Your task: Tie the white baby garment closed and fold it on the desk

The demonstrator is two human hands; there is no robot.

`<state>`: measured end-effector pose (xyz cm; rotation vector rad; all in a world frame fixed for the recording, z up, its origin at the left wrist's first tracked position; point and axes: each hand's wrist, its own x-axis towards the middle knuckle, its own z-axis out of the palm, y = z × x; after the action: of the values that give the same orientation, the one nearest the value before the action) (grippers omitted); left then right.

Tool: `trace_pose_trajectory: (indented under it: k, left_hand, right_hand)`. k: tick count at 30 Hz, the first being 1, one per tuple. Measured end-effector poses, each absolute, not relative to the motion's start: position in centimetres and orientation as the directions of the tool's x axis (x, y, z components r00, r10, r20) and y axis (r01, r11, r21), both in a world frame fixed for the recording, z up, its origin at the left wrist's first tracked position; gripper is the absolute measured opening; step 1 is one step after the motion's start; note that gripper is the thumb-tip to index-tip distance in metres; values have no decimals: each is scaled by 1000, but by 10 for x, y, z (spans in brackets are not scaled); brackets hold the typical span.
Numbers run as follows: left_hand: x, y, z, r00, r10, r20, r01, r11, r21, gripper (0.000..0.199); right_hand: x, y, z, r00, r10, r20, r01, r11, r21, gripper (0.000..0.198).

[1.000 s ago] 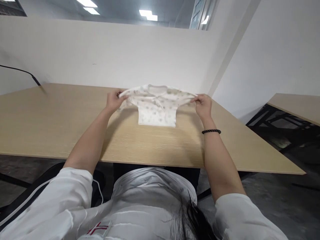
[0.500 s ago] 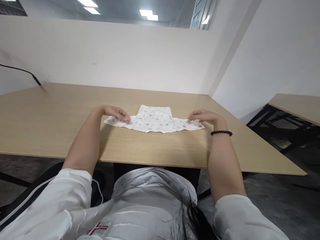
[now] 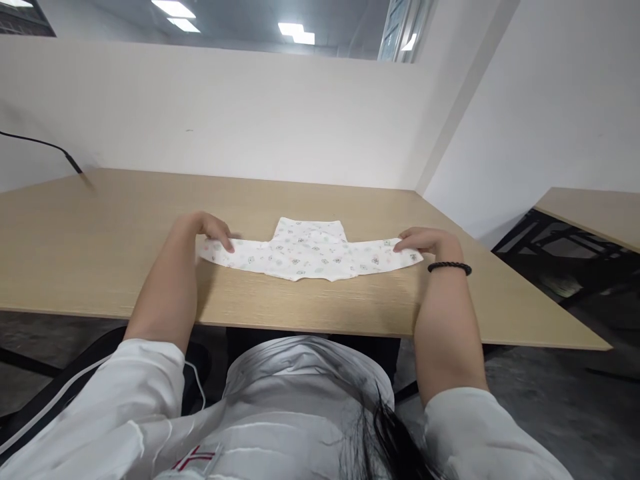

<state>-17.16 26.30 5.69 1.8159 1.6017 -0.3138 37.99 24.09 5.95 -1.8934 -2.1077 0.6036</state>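
Note:
A small white baby shirt (image 3: 313,250) with a scattered print lies across the table, its two sleeves stretched out to either side. My left hand (image 3: 215,230) is closed on the left sleeve close to its end, thumb on top of the cloth. On the other side my right hand (image 3: 419,240), with a dark beaded bracelet at the wrist, pinches the right sleeve near its cuff. The shirt's body lies in the middle between both hands, with one part reaching toward the wall and a wavy edge facing me.
The wooden table (image 3: 320,307) runs up to a white wall (image 3: 280,113) with a window above. A black cable (image 3: 65,152) sticks out over the table's far left. Another table (image 3: 595,207) stands at the right.
Both hands have moved outward along the sleeves, the left one further. The sleeves are now straighter and wider spread, and the shirt has shifted slightly toward me.

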Motion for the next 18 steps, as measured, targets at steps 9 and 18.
trace_pose_trajectory:
  k: [9, 18]
  left_hand:
    - [-168, 246, 75, 409, 898, -165, 583, -118, 804, 62]
    - [-94, 238, 84, 618, 786, -16, 297, -215, 930, 97]
  right_hand:
    - [309, 220, 79, -677, 733, 67, 141, 219, -965, 88]
    - [300, 229, 68, -673, 728, 131, 37, 210, -977, 70]
